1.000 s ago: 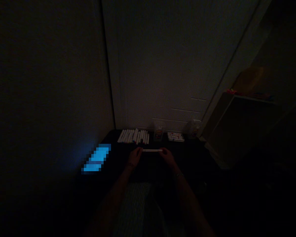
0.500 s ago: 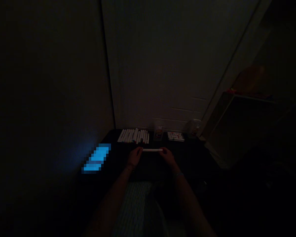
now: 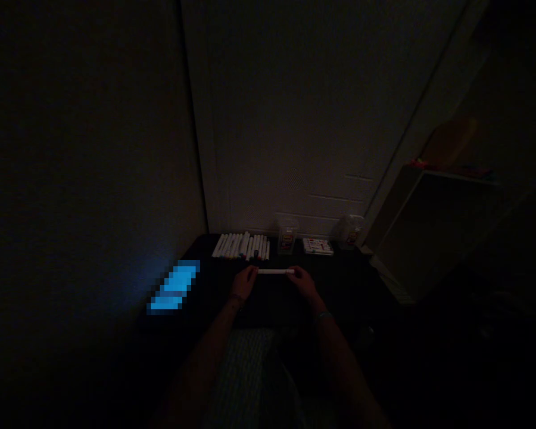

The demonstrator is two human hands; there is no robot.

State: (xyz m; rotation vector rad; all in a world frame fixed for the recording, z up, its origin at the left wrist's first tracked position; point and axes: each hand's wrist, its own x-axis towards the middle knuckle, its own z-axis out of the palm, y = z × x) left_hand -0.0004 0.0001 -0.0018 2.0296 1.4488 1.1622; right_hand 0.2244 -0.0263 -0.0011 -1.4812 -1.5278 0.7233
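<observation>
A white marker (image 3: 274, 271) lies level between my two hands, above the dark table (image 3: 268, 304). My left hand (image 3: 245, 282) is closed on its left end, and my right hand (image 3: 304, 282) pinches the right end. Beyond my left hand, a row of several white markers (image 3: 241, 245) lies side by side at the back of the table. Some of them show coloured bits at their near ends. The scene is very dark, so the finger details are hard to make out.
A clear plastic container (image 3: 287, 236) with a label stands against the wall, beside a flat white printed pack (image 3: 318, 246). Another clear container (image 3: 352, 231) stands farther right. A bright blue, pixelated screen (image 3: 174, 288) lies at the left. A box-like cabinet (image 3: 455, 232) stands at right.
Both hands keep the marker in nearly the same place. The view has shifted very slightly.
</observation>
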